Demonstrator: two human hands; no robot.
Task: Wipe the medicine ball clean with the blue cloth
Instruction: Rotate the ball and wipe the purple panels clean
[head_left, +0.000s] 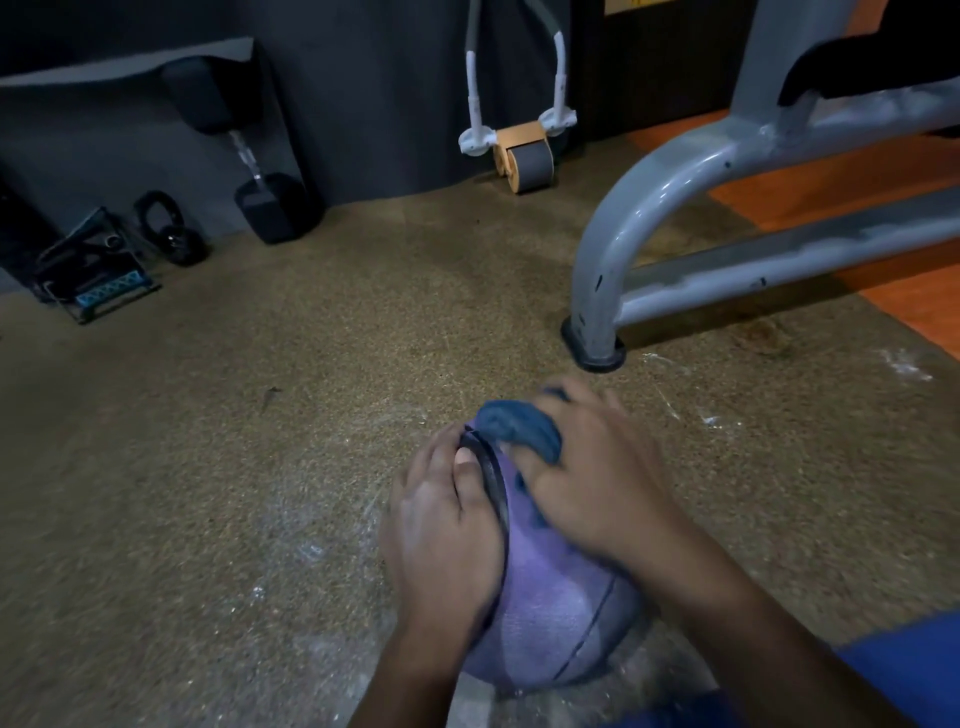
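Speckled gym flooring (311, 364) holds the purple medicine ball (550, 597) near centre; with the left hand (441, 525) spread flat bracing its left side, the right hand (597, 483), gripping the bunched blue cloth (519, 431), should probably rub firmly, turning the ball between strokes.

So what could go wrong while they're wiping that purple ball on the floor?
The medicine ball sits on the floor, steadied only by the left hand, so it could roll toward the grey metal frame. The blue cloth is bunched under the right hand, so it may wipe unevenly. White dust on the floor could re-soil the ball.
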